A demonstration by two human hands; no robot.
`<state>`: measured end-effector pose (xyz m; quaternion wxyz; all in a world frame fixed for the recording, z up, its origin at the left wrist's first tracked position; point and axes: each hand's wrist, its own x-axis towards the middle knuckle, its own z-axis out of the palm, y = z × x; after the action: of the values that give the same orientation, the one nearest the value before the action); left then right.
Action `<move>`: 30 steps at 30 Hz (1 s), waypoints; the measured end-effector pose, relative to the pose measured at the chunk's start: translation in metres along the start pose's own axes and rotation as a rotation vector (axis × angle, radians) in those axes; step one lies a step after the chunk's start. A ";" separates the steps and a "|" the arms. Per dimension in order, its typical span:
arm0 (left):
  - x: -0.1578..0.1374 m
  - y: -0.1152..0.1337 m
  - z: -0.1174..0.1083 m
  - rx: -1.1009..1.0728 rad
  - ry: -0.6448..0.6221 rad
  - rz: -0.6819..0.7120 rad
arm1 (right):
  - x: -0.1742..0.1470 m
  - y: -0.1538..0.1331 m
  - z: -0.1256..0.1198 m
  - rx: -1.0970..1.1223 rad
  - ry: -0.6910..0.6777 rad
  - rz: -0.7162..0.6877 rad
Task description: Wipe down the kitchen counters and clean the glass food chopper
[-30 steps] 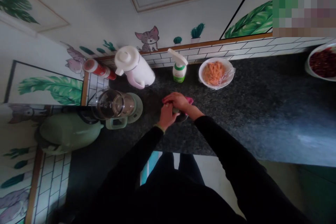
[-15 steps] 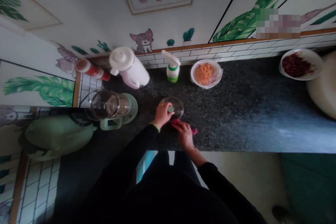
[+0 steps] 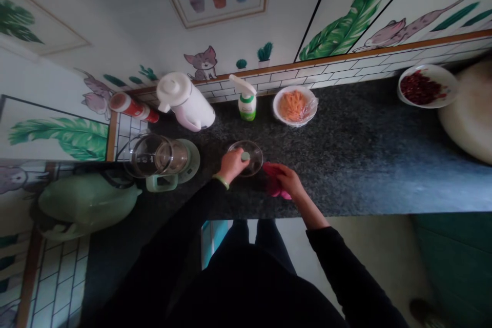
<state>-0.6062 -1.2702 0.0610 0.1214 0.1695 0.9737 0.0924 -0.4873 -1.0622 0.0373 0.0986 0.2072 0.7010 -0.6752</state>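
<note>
At the centre of the frame, a clear, round, apparently glass lid (image 3: pixel 255 158) is gripped by its pale green knob (image 3: pixel 245 156) in the left hand's (image 3: pixel 232 165) fingers. It is judged stiff, slippery and fragile, best held there. A soft pink cloth (image 3: pixel 272 186) is pinched by the right hand (image 3: pixel 289 180). The speckled black tabletop (image 3: pixel 357 154) is backed, above, by a white, cartoon-decorated wall (image 3: pixel 119 15).

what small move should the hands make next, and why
I'd probably bring the pink cloth in the right hand onto the clear round lid: the left hand has the lid by its pale green knob, and the cloth is beside the rim, within easy reach.
</note>
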 end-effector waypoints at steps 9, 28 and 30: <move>0.002 0.003 0.012 -0.021 0.037 -0.141 | 0.032 -0.007 0.024 -0.115 0.067 -0.187; -0.002 -0.019 0.031 -0.345 0.072 0.117 | 0.015 0.042 0.078 -0.571 0.074 -0.609; -0.002 -0.020 0.033 -0.350 0.071 0.113 | -0.008 0.061 0.076 -0.609 0.003 -0.646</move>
<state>-0.6016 -1.2850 0.0254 0.1095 0.1967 0.9353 0.2731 -0.4651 -1.1389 -0.0195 -0.0617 -0.0600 0.8969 -0.4339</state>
